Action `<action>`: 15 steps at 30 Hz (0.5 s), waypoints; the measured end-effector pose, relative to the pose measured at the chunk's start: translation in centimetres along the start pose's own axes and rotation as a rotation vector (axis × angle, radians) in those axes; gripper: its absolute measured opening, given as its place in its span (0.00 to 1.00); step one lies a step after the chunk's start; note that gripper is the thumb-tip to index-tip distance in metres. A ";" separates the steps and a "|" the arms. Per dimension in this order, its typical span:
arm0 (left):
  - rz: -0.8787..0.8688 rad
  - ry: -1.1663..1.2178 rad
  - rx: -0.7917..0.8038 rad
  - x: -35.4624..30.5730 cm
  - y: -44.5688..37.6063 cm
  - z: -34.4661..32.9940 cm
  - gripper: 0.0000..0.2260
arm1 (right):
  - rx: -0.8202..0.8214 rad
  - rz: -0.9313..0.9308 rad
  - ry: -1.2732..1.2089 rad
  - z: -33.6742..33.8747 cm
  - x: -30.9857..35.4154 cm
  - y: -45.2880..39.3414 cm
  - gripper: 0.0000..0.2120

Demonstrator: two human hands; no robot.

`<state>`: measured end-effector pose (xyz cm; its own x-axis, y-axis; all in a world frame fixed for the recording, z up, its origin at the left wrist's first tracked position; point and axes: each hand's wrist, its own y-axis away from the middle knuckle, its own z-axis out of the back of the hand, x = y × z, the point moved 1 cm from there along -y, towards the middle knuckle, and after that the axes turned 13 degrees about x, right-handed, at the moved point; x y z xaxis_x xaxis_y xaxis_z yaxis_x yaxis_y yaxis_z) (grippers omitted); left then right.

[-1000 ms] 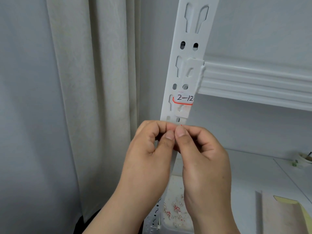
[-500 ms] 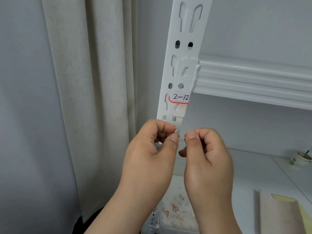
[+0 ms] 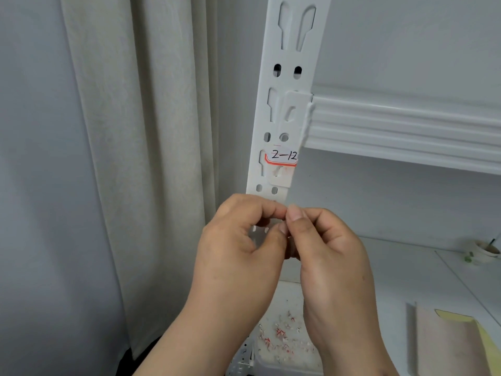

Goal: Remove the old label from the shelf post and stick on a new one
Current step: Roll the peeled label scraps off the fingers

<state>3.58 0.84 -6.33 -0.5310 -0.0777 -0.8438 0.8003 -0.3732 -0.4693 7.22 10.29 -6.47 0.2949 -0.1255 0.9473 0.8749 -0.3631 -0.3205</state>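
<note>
A white slotted shelf post [image 3: 287, 77] rises up the middle of the view. On it sticks a white label [image 3: 282, 156] with a red lower border, handwritten "2-12". A paler patch of paper lies just under it. My left hand [image 3: 238, 256] and my right hand [image 3: 333, 264] are raised just below the label, in front of the post. Thumb and forefinger tips of both hands are pinched together and touch each other. Whatever lies between the fingertips is hidden.
A white shelf beam [image 3: 406, 131] runs right from the post. A cream curtain [image 3: 141, 158] hangs at the left. Below, a white tray [image 3: 287, 346] holds several red-and-white paper scraps. Brown and yellow envelopes [image 3: 455, 346] lie at the lower right, a small cup [image 3: 485, 252] farther back.
Half a second ago my fingertips were a little apart; now they are pinched together again, as they were one second ago. The label on the post is unchanged.
</note>
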 end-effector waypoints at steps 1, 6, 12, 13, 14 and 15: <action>0.033 0.104 0.029 0.0 -0.1 0.0 0.11 | -0.008 -0.015 -0.051 0.1 0.0 -0.1 0.10; 0.184 0.617 0.189 0.4 -0.6 0.3 0.06 | -0.027 -0.045 -0.154 0.5 -0.2 -0.5 0.07; 0.195 0.609 0.155 0.3 -0.8 0.6 0.05 | -0.087 0.006 -0.006 0.3 0.3 -0.6 0.08; 0.185 0.518 0.138 0.4 -0.8 0.6 0.07 | -0.103 0.025 0.048 0.3 0.4 -0.7 0.08; 0.172 0.421 0.129 0.2 -0.8 0.7 0.08 | -0.119 0.041 0.104 0.2 0.5 -0.7 0.07; 0.150 0.310 0.123 0.0 -0.9 0.8 0.08 | -0.136 0.055 0.153 0.1 0.6 -0.7 0.07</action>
<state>2.69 0.45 -5.69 -0.2856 0.1371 -0.9485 0.8134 -0.4887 -0.3156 6.84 10.61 -5.69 0.2698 -0.2834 0.9203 0.7960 -0.4721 -0.3788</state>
